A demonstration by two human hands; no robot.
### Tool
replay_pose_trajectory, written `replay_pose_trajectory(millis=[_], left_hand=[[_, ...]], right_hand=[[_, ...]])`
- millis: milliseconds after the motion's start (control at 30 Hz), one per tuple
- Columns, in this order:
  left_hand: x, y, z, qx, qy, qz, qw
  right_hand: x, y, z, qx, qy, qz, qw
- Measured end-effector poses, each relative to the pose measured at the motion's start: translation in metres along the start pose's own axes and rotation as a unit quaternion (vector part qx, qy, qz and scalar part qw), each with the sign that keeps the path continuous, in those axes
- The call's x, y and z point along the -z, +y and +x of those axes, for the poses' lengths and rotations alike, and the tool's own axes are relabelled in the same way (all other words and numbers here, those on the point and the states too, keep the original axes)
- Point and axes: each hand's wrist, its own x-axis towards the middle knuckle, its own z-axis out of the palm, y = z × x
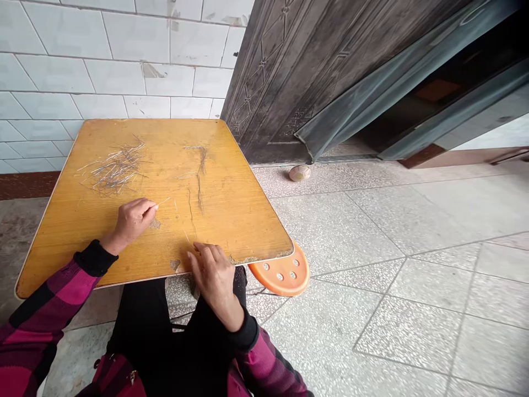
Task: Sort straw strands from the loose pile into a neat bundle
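Observation:
My left hand [133, 219] is over the yellow wooden table [231, 220], thumb and forefinger pinched on a thin pale wire [164, 200] that points to the right. My right hand [212, 273] rests at the table's front edge, fingers loosely bent and thumb apart. Its fingertips are beside the lower end of a long dark wire [190, 207] and a short light strand [187, 237]; I see nothing held there. Further back on the left lies a tangled pile of thin wires [118, 168]. To its right are a small bunch of wires [202, 160] and another thin bunch [199, 196].
White wall tiles [136, 33] stand behind the table. An orange stool [285, 273] is partly under its right corner. A worn ball [300, 173] sits on the floor by the dark carved door [289, 71]. A grey-green curtain [351, 110] hangs in the doorway.

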Motion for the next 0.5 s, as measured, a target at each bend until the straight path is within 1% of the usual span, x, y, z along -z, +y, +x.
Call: replay_pose_trajectory(millis=[67, 133, 267, 400, 500], left_hand=[[0.002, 0.003, 0.0, 0.0, 0.015, 0.004, 1.0], [0.004, 0.005, 0.0, 0.002, 0.028, 0.007, 1.0], [0.007, 0.007, 0.0, 0.0, 0.047, 0.009, 0.999], [0.007, 0.006, -0.001, 0.01, 0.041, -0.005, 0.999], [0.006, 0.003, -0.002, 0.027, 0.02, -0.024, 0.999]], right_hand=[[-0.001, 0.0, 0.008, 0.002, 0.001, -0.033, 0.999], [-0.002, 0.001, 0.015, -0.004, -0.011, -0.058, 0.998], [-0.005, 0.002, 0.021, -0.01, -0.032, -0.089, 0.995], [-0.011, 0.001, 0.021, -0.02, -0.057, -0.123, 0.991], [-0.012, -0.001, 0.02, -0.034, -0.079, -0.114, 0.99]])
